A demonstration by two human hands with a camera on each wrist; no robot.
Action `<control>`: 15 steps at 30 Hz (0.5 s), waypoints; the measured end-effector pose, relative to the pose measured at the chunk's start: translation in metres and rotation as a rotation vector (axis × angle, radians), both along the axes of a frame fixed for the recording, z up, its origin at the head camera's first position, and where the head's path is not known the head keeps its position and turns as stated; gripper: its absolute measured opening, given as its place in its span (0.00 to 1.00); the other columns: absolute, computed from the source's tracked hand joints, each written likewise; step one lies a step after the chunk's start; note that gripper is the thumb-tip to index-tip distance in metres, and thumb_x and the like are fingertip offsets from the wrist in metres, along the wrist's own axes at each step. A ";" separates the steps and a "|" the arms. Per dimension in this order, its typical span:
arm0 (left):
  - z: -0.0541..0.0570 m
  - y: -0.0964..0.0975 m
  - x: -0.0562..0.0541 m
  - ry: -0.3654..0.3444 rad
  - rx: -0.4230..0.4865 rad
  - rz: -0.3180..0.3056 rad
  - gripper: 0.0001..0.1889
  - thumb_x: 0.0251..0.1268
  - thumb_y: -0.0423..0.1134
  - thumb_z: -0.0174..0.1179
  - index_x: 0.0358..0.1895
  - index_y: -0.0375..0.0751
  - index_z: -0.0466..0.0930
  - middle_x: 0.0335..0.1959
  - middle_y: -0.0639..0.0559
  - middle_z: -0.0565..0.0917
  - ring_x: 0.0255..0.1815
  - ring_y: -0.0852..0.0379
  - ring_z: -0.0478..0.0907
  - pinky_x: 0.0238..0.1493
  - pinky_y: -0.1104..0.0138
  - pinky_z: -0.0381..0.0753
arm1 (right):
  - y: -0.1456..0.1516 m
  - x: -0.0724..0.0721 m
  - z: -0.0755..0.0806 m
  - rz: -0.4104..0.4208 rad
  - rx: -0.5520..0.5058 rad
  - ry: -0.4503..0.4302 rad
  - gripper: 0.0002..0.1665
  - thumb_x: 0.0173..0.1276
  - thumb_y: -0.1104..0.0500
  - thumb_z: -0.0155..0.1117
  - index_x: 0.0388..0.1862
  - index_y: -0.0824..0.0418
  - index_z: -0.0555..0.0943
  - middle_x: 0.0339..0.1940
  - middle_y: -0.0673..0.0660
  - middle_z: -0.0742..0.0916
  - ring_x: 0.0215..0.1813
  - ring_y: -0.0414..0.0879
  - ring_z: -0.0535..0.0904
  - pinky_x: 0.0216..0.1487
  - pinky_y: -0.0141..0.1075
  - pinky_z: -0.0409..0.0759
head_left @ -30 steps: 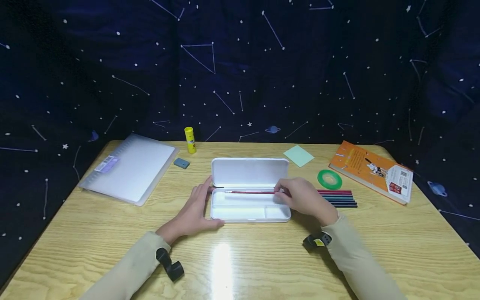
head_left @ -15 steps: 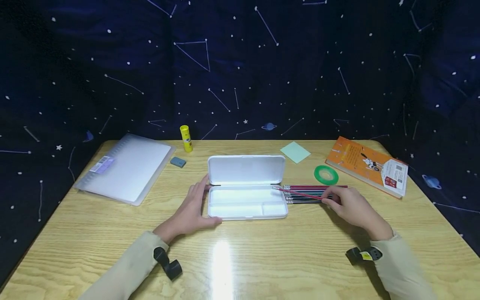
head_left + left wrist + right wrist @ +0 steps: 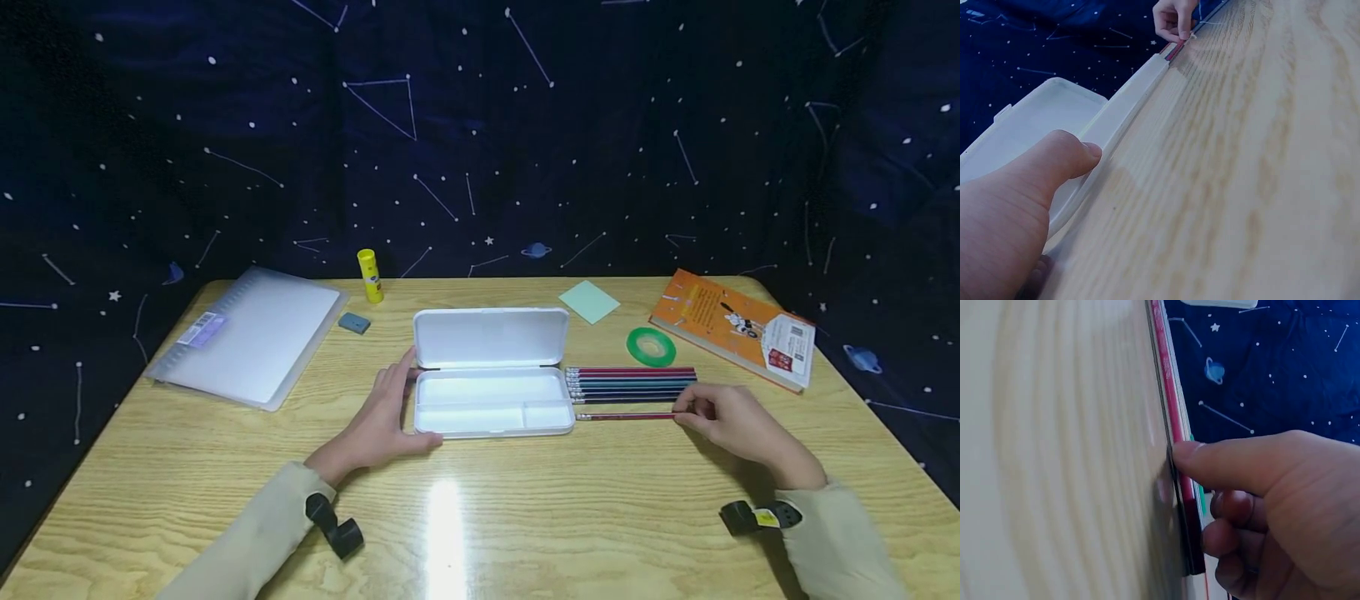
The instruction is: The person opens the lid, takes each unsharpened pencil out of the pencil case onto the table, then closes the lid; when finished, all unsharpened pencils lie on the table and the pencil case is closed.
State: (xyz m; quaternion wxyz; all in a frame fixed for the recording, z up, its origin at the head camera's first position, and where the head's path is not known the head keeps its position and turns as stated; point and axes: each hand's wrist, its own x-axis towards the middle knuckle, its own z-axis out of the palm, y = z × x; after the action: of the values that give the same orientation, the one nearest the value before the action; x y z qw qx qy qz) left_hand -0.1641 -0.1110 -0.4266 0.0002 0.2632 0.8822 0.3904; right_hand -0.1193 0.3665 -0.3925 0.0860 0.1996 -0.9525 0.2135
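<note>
The white pencil case lies with its lid raised; no pencil lies in its compartments. My left hand holds its left end, the thumb along the front wall and the fingers at the back corner. In the left wrist view the thumb presses the case's wall. To the right of the case, my right hand pinches a red pencil near its dark end, low over the table, eraser end toward the case. Behind it lies a row of several pencils, red, teal and dark, side by side.
A green tape roll and an orange book lie at the back right, beside pale green sticky notes. At the left are a clear folder, a grey-blue eraser and an upright yellow glue stick.
My right hand has carried the red pencil out of the case, rightward past the row, and down in front of it. My left hand has stayed at the case.
</note>
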 end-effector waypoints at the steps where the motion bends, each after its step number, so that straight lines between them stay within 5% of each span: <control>1: 0.000 0.000 0.000 0.000 0.000 0.000 0.65 0.40 0.51 0.76 0.78 0.44 0.36 0.65 0.45 0.68 0.61 0.51 0.63 0.61 0.53 0.69 | -0.001 -0.001 -0.001 -0.003 0.004 -0.001 0.12 0.55 0.67 0.72 0.27 0.52 0.79 0.17 0.40 0.70 0.21 0.28 0.60 0.21 0.27 0.61; 15: -0.001 0.000 -0.001 0.011 -0.001 -0.004 0.65 0.40 0.52 0.75 0.78 0.45 0.36 0.64 0.46 0.68 0.61 0.51 0.62 0.61 0.53 0.68 | -0.010 -0.010 0.001 -0.085 0.016 -0.112 0.09 0.62 0.67 0.64 0.30 0.59 0.72 0.18 0.46 0.71 0.20 0.33 0.60 0.22 0.29 0.60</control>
State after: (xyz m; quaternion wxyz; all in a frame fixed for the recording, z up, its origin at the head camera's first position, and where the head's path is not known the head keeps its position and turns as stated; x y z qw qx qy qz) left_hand -0.1651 -0.1109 -0.4276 -0.0039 0.2672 0.8819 0.3883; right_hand -0.1293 0.3569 -0.3911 0.0401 0.1473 -0.9651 0.2130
